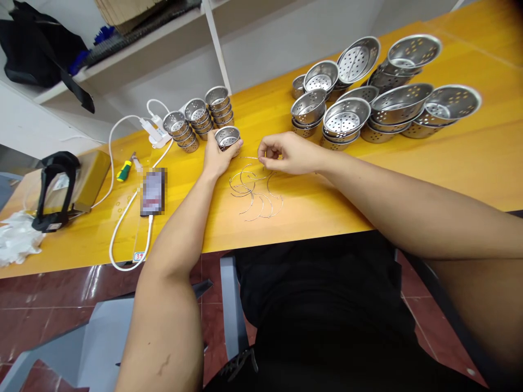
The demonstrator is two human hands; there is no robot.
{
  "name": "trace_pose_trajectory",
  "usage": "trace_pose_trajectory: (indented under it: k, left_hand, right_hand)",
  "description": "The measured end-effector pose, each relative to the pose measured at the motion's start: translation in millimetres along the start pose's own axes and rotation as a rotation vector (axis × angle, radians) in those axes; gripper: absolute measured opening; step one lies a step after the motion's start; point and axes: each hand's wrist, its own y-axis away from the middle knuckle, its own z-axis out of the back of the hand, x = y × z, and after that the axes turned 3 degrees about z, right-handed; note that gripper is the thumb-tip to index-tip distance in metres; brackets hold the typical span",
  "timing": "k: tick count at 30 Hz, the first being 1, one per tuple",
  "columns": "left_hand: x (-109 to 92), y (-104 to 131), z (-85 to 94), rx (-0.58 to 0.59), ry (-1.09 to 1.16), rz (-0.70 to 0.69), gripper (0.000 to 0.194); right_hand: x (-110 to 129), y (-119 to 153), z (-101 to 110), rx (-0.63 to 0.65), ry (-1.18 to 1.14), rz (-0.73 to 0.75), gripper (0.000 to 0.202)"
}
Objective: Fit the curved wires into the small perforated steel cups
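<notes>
My left hand (217, 157) is wrapped round a small perforated steel cup (227, 139), whose open top faces up. To its right, my right hand (288, 153) has its thumb and fingers pinched together. A thin metal wire (248, 158) reaches from those fingertips towards the cup; part of it is hidden by the fingers. Several loose curved wires (261, 206) lie on the yellow table just below both hands. Behind my left hand stand stacks of similar small perforated cups (197, 115).
Stacks of larger perforated steel cups (347, 117) fill the back right. At the left are a phone (152, 191) on a white cable, a power strip (156, 133), a green-and-yellow screwdriver (124, 171), a cardboard box (92, 179) and a black strap-like frame (55, 190).
</notes>
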Motion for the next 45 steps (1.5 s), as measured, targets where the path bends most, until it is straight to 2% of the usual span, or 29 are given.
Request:
trace_pose_trajectory:
  k: [3,7,11,17,21,27,34,37,41,45]
  left_hand:
    - [1.2,-1.0,-1.6,-0.013,-0.042,-0.067,0.105]
    - [4.3,-6.2,0.1,-0.010,-0.073,-0.202,0.097]
    - [7.8,-10.4,4.4,-0.029,-0.103,-0.288,0.091]
    - [12.2,-11.1,2.1,0.043,-0.061,-0.279,0.095]
    - [15.1,-12.8,-0.4,0.050,-0.033,-0.271,0.100]
    - [22.9,-10.0,-5.6,0.014,-0.015,-0.219,0.109]
    - [33.9,-15.1,-4.0,-0.018,0.012,-0.299,0.099]
    - [25.7,-15.6,-2.1,-0.073,0.008,-0.366,0.103]
    - [2.5,-9.7,-1.6,-0.091,-0.018,-0.432,0.112]
    - [-22.8,4.6,-4.2,-0.076,-0.058,-0.475,0.103]
  right_hand:
    - [-14.2,-5.1,-8.9,-0.149,-0.267,0.023,0.041]
    - [-25.0,-12.0,-15.9,-0.240,-0.513,0.025,0.064]
    - [-34.0,-16.0,-16.5,-0.382,-0.517,0.032,0.060]
    - [-48.2,-18.4,-15.4,-0.490,-0.375,0.027,0.052]
    - [-52.2,-19.1,-15.1,-0.517,-0.310,0.050,0.053]
    - [-53.5,-17.7,-16.3,-0.472,-0.315,0.042,0.053]
    - [-45.9,-15.0,-15.2,-0.459,-0.336,0.012,0.060]
    - [-43.1,-15.0,-12.6,-0.483,-0.299,0.016,0.065]
    - [-41.4,-14.7,-10.2,-0.488,-0.294,0.005,0.071]
    - [-37.8,-12.5,-9.6,-0.498,-0.293,0.005,0.065]
